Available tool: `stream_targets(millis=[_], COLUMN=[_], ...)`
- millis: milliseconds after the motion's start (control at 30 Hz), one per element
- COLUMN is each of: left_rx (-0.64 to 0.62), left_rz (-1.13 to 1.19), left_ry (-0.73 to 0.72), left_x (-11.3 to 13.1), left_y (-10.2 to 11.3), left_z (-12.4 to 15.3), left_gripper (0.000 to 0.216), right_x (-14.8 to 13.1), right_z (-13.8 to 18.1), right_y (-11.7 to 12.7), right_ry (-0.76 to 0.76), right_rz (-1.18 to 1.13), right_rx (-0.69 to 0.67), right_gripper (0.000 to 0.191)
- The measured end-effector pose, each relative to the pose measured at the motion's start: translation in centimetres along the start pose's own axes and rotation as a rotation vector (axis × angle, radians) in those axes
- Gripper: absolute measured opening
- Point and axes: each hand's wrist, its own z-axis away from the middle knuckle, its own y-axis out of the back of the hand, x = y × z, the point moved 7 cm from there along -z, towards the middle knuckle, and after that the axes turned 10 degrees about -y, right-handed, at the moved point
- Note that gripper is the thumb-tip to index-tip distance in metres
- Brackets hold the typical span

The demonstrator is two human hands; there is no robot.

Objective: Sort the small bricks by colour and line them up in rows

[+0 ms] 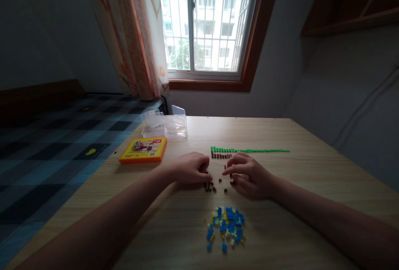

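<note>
Pictured with left hand lowered to the tabletop, with fingers curled inward and a thumb pointing toward loose brown bricks; impossible to tell whether pinching any of them. Across the same small scatter, with right hand palm down, with fingers bent and parted and with brown bits close by the fingertips; again impossible to tell of a grip, with the thumb partly hidden. Just beyond, set out in line, a short brown row running up to the right hand in this view, and right behind it a longer green row, thinning toward the right. Nearer the camera, heaped loosely, blue, yellow and cream bricks. Off to the left, lying flat, a yellow box with a printed cover, and behind it clear plastic containers. Under everything, a wood-grain table. Farther out, a checked bed, a flowered curtain and a barred window.
</note>
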Motion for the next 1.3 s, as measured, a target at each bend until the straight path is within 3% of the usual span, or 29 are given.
stream_targets(millis=[300, 500, 700, 833, 1000, 1300], left_rx=[0.018, -0.002, 0.017, 0.029, 0.007, -0.021], left_rz=[-0.005, 0.098, 0.35, 0.421, 0.389, 0.173], left_ry=[-0.016, -0.007, -0.019, -0.029, -0.038, -0.078], left_x=[0.2, -0.7, -2.1, -2.4, -2.3, -1.1], left_y=[0.1, 0.1, 0.0, -0.1, 0.0, 0.1], left_z=[-0.2, -0.2, -0.1, 0.0, 0.0, 0.1], left_gripper=[0.03, 0.028, 0.03, 0.033, 0.028, 0.034], right_x=[-0.7, -0.9, -1.5, -1.0, 0.8, 1.2], right_z=[0.5, 0.5, 0.5, 0.4, 0.3, 0.4], right_y=[-2.4, -2.6, -3.2, -3.0, -2.4, -1.2], right_ry=[-0.067, -0.076, -0.077, -0.12, -0.226, -0.228], right_rz=[0.153, 0.154, 0.171, 0.17, 0.188, 0.165], right_rx=[-0.27, -0.317, -0.376, -0.314, -0.167, -0.019], right_gripper=[0.039, 0.04, 0.045, 0.041, 0.051, 0.057])
